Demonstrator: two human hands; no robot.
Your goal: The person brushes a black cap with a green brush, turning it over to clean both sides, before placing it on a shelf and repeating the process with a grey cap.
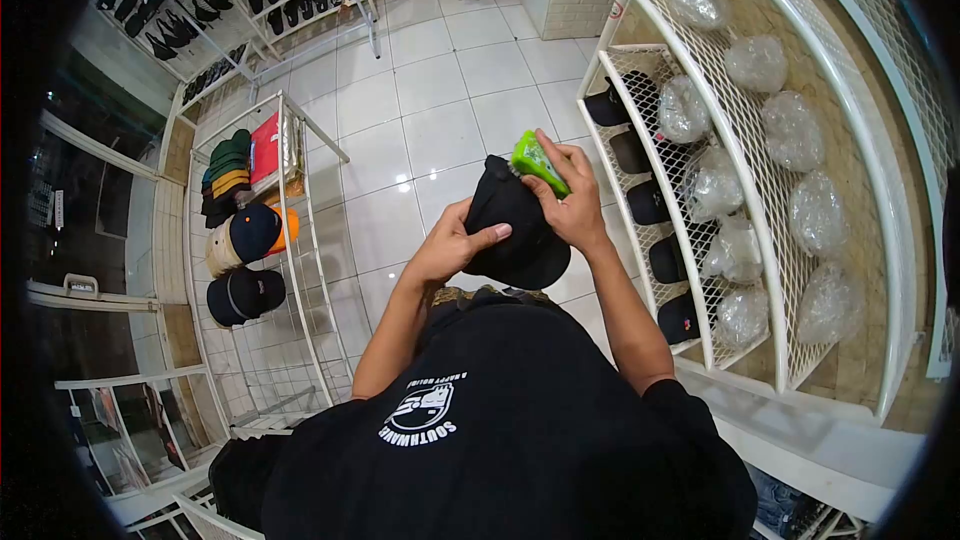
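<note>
A black cap is held in front of my body, over the tiled floor. My left hand grips the cap's left side, with the thumb lying on top of the fabric. In my right hand is a bright green brush, pinched between thumb and fingers. The brush's bristles face the cap's upper right edge and seem to touch it.
White mesh shelves on the right bear black caps and clear plastic bundles. On the left a white rack holds folded and stacked caps. Shoe shelves stand at the back left.
</note>
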